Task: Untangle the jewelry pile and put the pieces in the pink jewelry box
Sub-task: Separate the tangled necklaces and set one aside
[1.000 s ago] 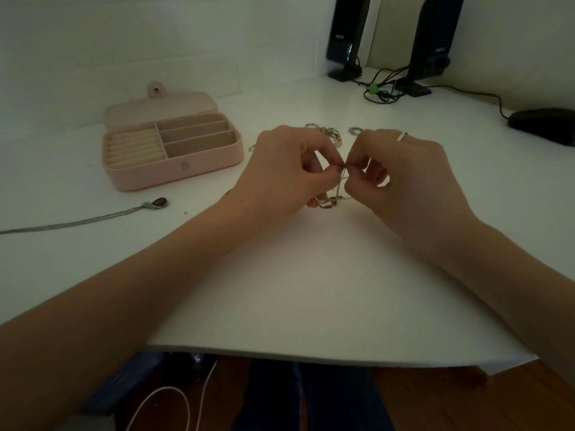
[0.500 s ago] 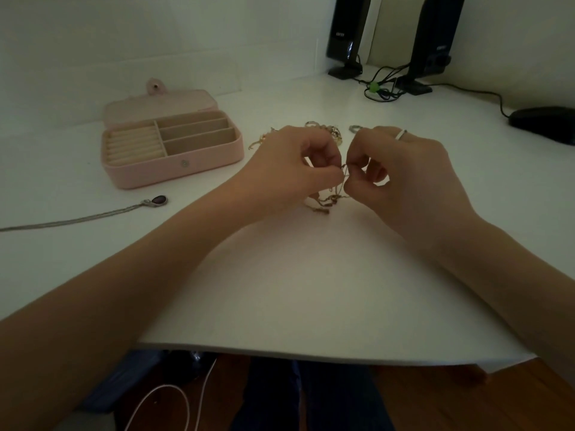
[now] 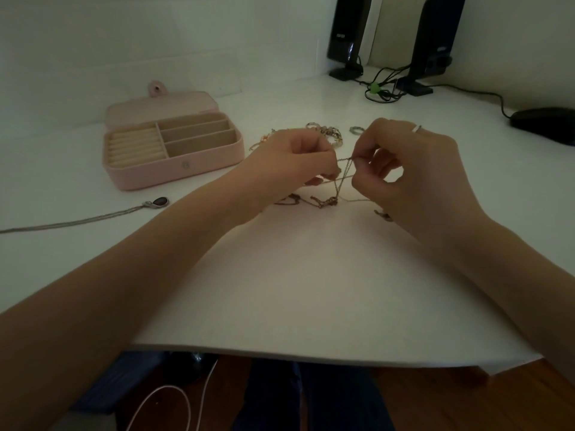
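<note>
My left hand and my right hand each pinch a thin tangled chain and hold it stretched between them above the white desk. Its knotted lower part rests on the desk. More tangled jewelry, with a beaded bracelet and a small ring, lies just behind my hands. The pink jewelry box stands open to the left, its compartments showing nothing inside. A separate necklace with a dark pendant lies in front of the box.
Two black speakers with cables stand at the back right. A black mouse sits at the far right. The desk's front edge runs below my arms, and a white cable hangs under it.
My hands have pulled apart a little, so the chain now shows stretched between them. More of the tangle lies spread on the desk below.
</note>
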A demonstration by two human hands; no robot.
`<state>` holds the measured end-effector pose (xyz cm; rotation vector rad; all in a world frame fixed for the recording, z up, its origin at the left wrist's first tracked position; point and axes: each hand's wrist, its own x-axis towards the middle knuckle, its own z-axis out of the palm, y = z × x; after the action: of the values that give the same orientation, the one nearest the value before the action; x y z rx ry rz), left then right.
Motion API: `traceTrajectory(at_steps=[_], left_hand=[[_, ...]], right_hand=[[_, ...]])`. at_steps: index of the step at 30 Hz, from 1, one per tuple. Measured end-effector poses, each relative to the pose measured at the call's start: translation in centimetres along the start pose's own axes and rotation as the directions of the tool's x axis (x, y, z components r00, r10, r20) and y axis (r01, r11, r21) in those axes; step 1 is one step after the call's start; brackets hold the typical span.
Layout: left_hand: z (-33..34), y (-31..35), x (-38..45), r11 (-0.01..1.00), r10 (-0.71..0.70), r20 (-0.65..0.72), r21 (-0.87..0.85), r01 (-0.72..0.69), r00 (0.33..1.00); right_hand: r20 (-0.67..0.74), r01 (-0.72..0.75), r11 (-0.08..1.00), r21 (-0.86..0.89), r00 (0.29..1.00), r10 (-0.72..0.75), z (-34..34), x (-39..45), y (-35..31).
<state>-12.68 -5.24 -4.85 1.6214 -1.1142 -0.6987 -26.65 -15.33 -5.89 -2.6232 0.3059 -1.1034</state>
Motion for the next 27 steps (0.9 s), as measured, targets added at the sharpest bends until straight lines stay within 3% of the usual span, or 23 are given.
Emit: traceTrajectory(at_steps=[6, 9, 12, 14, 17, 21, 27], left_hand=[[0.4, 0.6, -0.1, 0.946, -0.073, 0.060, -0.313, 0.089, 0.995], [0.4, 0.7, -0.3, 0.943, -0.071, 0.044, -0.323, 0.082, 0.996], [0.4, 0.5, -0.4, 0.971, -0.049, -0.009, -0.236, 0.046, 0.999], [0.5, 0.3, -0.5, 0.982, -0.032, -0.029, -0.187, 0.026, 0.999], [0.4, 0.1, -0.4, 0.986, -0.008, -0.057, -0.168, -0.002, 0.998], [0.4, 0.1, -0.4, 0.982, 0.019, -0.064, -0.188, -0.031, 0.998], [0.5, 0.3, -0.4, 0.988, 0.049, -0.036, -0.147, -0.054, 0.998]], right_hand=[[-0.011, -0.038, 0.999, 0.009, 0.999, 0.038, -0.1, 0.0, -0.1], [-0.008, -0.075, 0.995, 0.060, 0.997, 0.076, -0.1, 0.0, -0.1], [0.029, -0.189, 0.955, 0.230, 0.982, 0.187, -0.1, 0.2, -0.3], [0.099, -0.301, 0.868, 0.395, 0.953, 0.285, -0.1, 0.4, -0.4], [0.216, -0.449, 0.657, 0.606, 0.887, 0.408, -0.2, 0.8, -0.6], [0.356, -0.577, 0.432, 0.693, 0.795, 0.490, -0.2, 1.1, -0.9], [0.493, -0.599, 0.513, 0.615, 0.800, 0.343, 0.2, 0.6, -0.8]])
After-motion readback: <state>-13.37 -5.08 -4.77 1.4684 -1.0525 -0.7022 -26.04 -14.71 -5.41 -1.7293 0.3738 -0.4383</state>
